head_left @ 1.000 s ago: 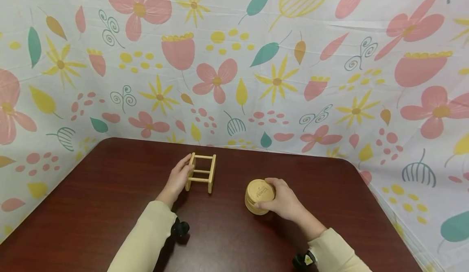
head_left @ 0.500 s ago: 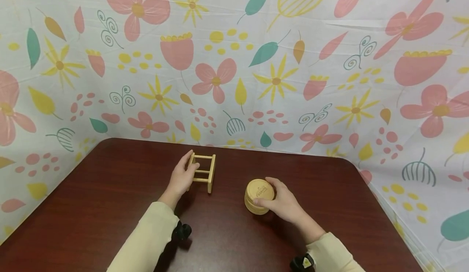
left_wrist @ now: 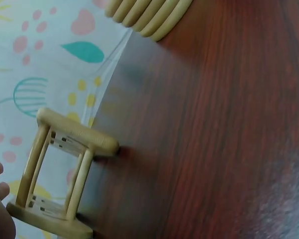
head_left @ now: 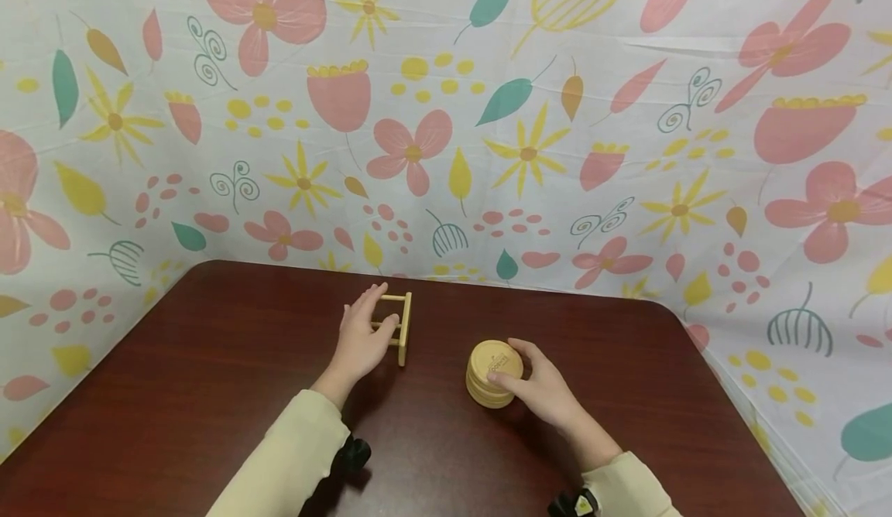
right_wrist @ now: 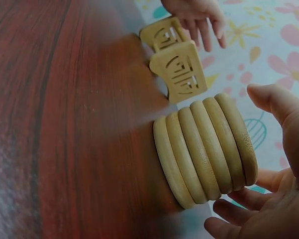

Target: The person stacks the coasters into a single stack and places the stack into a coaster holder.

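A stack of several round bamboo coasters (head_left: 496, 362) stands on the table, dark lettering on its top disc. My right hand (head_left: 547, 393) is beside it, thumb overlapping the top in the head view. In the right wrist view the thumb (right_wrist: 276, 99) stands off the top disc, with loosely spread fingers (right_wrist: 239, 209) along the stack's side. To the left stands a small wooden coaster rack (head_left: 405, 331), with rails and cut-out end panels (right_wrist: 179, 72). My left hand (head_left: 362, 339) is over its left end, fingers extended, hiding that panel in the head view.
The dark red-brown table (head_left: 209, 378) has rounded far corners. Behind it hangs a white cloth (head_left: 446, 153) printed with flowers and leaves. Black straps with cameras (head_left: 351, 455) sit at both wrists, by pale sleeves.
My left hand has come off the rack's left end panel and moved right over the rack, fingers straightening. The right hand stays by the coaster stack, its thumb shifting slightly. Rack and stack stay put.
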Demonstrator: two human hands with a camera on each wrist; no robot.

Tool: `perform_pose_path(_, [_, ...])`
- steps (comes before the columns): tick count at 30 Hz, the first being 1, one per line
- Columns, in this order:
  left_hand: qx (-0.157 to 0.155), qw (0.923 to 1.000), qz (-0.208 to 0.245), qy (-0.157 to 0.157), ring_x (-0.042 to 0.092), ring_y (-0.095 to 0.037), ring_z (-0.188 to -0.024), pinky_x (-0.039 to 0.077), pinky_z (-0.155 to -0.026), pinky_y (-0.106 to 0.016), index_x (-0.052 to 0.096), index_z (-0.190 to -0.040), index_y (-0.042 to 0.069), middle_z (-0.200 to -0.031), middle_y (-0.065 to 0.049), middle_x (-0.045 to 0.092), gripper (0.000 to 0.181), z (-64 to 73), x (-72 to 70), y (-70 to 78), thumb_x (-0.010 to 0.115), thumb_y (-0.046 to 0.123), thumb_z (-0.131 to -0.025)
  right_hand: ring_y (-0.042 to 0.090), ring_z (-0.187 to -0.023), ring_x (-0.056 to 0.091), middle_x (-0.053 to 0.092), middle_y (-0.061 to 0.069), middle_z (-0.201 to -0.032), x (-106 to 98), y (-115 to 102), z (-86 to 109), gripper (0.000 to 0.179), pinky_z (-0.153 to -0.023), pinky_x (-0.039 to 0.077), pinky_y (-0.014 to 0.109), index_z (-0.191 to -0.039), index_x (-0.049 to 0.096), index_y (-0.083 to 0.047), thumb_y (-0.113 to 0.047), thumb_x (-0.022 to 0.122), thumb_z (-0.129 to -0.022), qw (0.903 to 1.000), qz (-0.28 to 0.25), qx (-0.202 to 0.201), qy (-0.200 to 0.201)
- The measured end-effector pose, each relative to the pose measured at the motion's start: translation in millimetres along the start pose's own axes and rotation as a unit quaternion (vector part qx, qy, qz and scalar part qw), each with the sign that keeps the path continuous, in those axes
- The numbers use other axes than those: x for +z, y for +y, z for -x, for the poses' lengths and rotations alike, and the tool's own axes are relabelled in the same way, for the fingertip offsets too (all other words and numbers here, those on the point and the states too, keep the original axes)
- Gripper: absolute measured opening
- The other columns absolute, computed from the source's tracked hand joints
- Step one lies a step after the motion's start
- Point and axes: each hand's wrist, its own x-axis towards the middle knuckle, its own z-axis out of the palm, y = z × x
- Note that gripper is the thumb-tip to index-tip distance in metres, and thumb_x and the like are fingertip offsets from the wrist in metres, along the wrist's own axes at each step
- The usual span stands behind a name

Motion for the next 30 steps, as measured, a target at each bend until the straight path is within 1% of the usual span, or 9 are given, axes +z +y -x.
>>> perform_pose_path(4, [0.031, 0.9994, -0.006, 0.014, 0.025, -0.027, -0.143, 0.002, -0.116, -0.054, 0.041, -0.144, 0.012, -0.150, -0.011, 0.037, 0.053, 2.3, 6.2, 4.3, 0.055, 0.019, -0.093, 0.028, -0.118, 0.055, 0.053, 0.015, -0.132, 1.3, 0.6, 0.5, 0.076, -0.093, 0.046, 0.038, -0.140, 0.040, -0.007, -0.036, 0.074, -0.079, 0.9999, -0.014, 0.006, 0.004])
perform_pose_path(7, [0.046, 0.9989, -0.004, 0.012, 0.028, -0.028, -0.142, 0.005, -0.115, -0.057, 0.041, -0.143, 0.012, -0.149, -0.011, 0.039, 0.053, 4.8, 10.9, 8.0, 0.056, 0.017, -0.093, 0.028, -0.118, 0.055, 0.053, 0.015, -0.132, 2.1, 1.5, 0.5, 0.075, -0.092, 0.046, 0.037, -0.141, 0.040, -0.007, -0.035, 0.074, -0.080, 0.9997, -0.022, 0.008, 0.007])
perform_pose_path(10, [0.035, 0.9994, 0.004, -0.004, 0.030, -0.028, -0.141, 0.022, -0.113, -0.054, 0.039, -0.145, 0.017, -0.151, -0.007, 0.035, 0.054, 7.8, 14.7, 12.4, 0.055, 0.021, -0.094, 0.028, -0.118, 0.054, 0.052, 0.015, -0.133, 2.5, 2.6, 0.5, 0.075, -0.092, 0.046, 0.037, -0.141, 0.039, -0.006, -0.036, 0.073, -0.080, 0.9996, -0.025, 0.012, 0.011])
perform_pose_path(12, [0.023, 0.9995, 0.014, -0.016, 0.032, -0.028, -0.140, 0.037, -0.105, -0.051, 0.037, -0.146, 0.021, -0.153, -0.005, 0.032, 0.054, 9.6, 17.1, 15.6, 0.054, 0.023, -0.094, 0.028, -0.119, 0.054, 0.052, 0.015, -0.134, 2.4, 3.5, 0.8, 0.075, -0.092, 0.046, 0.038, -0.141, 0.039, -0.006, -0.037, 0.072, -0.081, 0.9996, -0.023, 0.014, 0.013])
perform_pose_path(14, [0.011, 0.9994, 0.023, -0.024, 0.034, -0.027, -0.138, 0.045, -0.096, -0.048, 0.037, -0.146, 0.024, -0.154, -0.002, 0.030, 0.054, 11.6, 19.4, 19.4, 0.054, 0.026, -0.095, 0.028, -0.119, 0.053, 0.051, 0.015, -0.135, 2.4, 4.6, 0.9, 0.076, -0.093, 0.045, 0.039, -0.142, 0.039, -0.006, -0.038, 0.071, -0.081, 0.9995, -0.023, 0.016, 0.014])
perform_pose_path(16, [0.008, 0.9989, 0.032, -0.032, 0.041, -0.027, -0.133, 0.047, -0.092, -0.048, 0.035, -0.146, 0.026, -0.154, -0.001, 0.029, 0.054, 13.8, 22.2, 22.7, 0.053, 0.026, -0.095, 0.028, -0.120, 0.053, 0.050, 0.015, -0.135, 2.7, 5.6, 1.0, 0.075, -0.094, 0.044, 0.040, -0.142, 0.039, -0.006, -0.038, 0.071, -0.082, 0.9995, -0.024, 0.017, 0.014])
perform_pose_path(22, [0.023, 0.9977, 0.046, -0.044, 0.040, -0.029, -0.134, 0.037, -0.103, -0.053, 0.035, -0.147, 0.025, -0.153, -0.004, 0.032, 0.054, 20.4, 32.8, 32.1, 0.053, 0.025, -0.096, 0.028, -0.120, 0.053, 0.050, 0.014, -0.135, 5.2, 9.5, -0.3, 0.073, -0.093, 0.044, 0.036, -0.142, 0.039, -0.007, -0.036, 0.070, -0.082, 0.9990, -0.034, 0.023, 0.019])
perform_pose_path(23, [0.025, 0.9976, 0.048, -0.044, 0.034, -0.027, -0.139, 0.033, -0.107, -0.053, 0.036, -0.146, 0.024, -0.152, -0.004, 0.034, 0.054, 21.5, 34.6, 33.8, 0.053, 0.025, -0.095, 0.028, -0.119, 0.053, 0.050, 0.014, -0.135, 5.4, 9.8, -0.2, 0.073, -0.092, 0.044, 0.035, -0.142, 0.040, -0.007, -0.036, 0.070, -0.082, 0.9989, -0.036, 0.023, 0.021])
perform_pose_path(30, [0.035, 0.9931, 0.080, -0.078, 0.042, -0.028, -0.133, 0.038, -0.105, -0.046, 0.037, -0.146, 0.019, -0.146, -0.007, 0.041, 0.053, 29.7, 50.1, 43.9, 0.054, 0.022, -0.095, 0.027, -0.118, 0.053, 0.052, 0.015, -0.134, 6.2, 10.0, 0.7, 0.070, -0.092, 0.043, 0.034, -0.141, 0.041, -0.006, -0.034, 0.069, -0.084, 0.9986, -0.039, 0.022, 0.028])
